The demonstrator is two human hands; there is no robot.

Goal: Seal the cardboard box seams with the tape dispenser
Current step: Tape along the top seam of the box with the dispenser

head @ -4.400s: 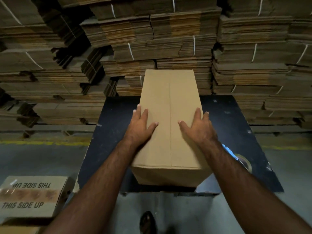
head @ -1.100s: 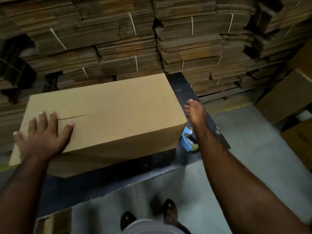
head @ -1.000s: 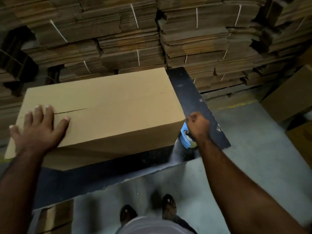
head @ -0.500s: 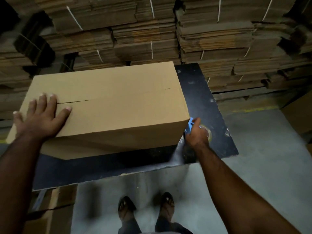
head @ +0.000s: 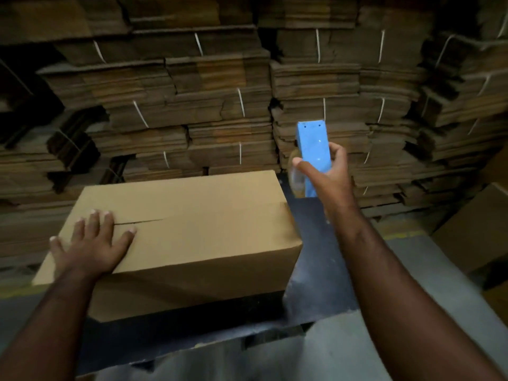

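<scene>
Resting flat on the near left part of the box top, the left hand [head: 92, 247] lies with its fingers [head: 108, 221] spread and straight, pinning the plain brown cardboard box [head: 192, 229] to the black counter [head: 319, 273]. The box lies lengthwise across the counter, and its centre seam [head: 138, 222] gapes slightly just beyond the fingertips, so the flaps look stiff but springy and likely need pressing down while tape goes on. Empty corrugated board should be light and apt to slide, which makes this hold sensible. Farther out and to the right, the right hand [head: 328, 174] is raised above the counter's far right corner, its fingers and thumb wrapped round the blue plastic tape dispenser [head: 313, 154], held upright by its body; the roll is blurred. Bare counter shows right of the box, with a floor drop past its edge. Banded stacks of flattened cardboard [head: 220, 105] stand close behind, limiting reach beyond the far end.
</scene>
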